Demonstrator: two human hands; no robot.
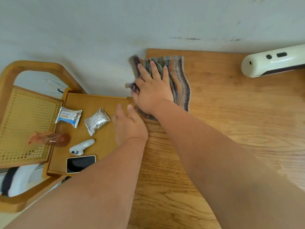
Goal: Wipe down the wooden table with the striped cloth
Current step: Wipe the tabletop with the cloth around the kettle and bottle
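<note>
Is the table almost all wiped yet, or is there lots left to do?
Hard to say what is already clean: the wood shows no clear wiped patches. Right now the right hand presses flat on the cloth at the table's far left corner, part of it hanging over the edge. The left hand rests at the table's left edge. The wide stretch toward the white device and the near side may still need wiping.

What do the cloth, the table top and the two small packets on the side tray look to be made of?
Striped cloth: soft woven fabric, judging by its folds and wavy edge.
Wooden table: wood or wood veneer, with visible grain and a low sheen.
Packets: shiny silvery foil or plastic film, crinkled, with crimped ends.
</note>
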